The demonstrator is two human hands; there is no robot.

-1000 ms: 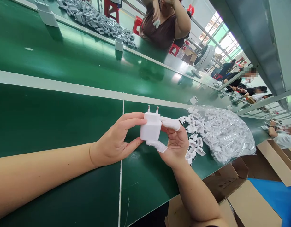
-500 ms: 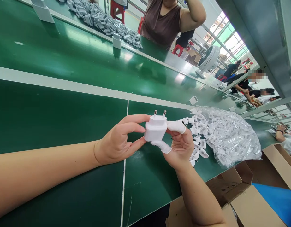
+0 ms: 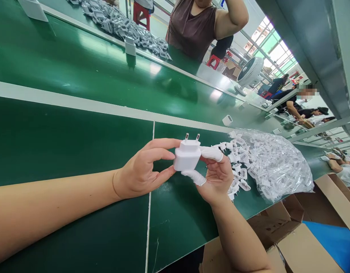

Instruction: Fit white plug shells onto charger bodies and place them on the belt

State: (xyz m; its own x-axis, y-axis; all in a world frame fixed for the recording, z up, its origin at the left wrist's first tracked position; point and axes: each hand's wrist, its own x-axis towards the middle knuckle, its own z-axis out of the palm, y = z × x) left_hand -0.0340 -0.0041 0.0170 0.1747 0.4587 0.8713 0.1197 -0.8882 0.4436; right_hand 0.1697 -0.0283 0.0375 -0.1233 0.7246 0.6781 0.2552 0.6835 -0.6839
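A white two-pin plug charger (image 3: 187,157) is held upright above the green table, its metal pins pointing up. My left hand (image 3: 148,165) grips its left side between the fingers and thumb. On the charger's right side, my right hand (image 3: 216,170) pinches it with thumb and forefinger, both wrapped in white covers. Just right of that hand lies a loose heap of white plug parts (image 3: 240,157), spilling from a clear plastic bag (image 3: 280,165) full of the same kind of parts.
Beyond a pale rail, white charger housings (image 3: 130,46) ride on a green belt (image 3: 106,79); another housing (image 3: 227,120) lies farther right. Across it are a heap of grey-white parts (image 3: 120,28), a seated person (image 3: 192,30) and a fan (image 3: 249,71). Cardboard boxes (image 3: 306,246) stand at lower right.
The housings on the belt have shifted left. Both my hands and the charger stay almost still.
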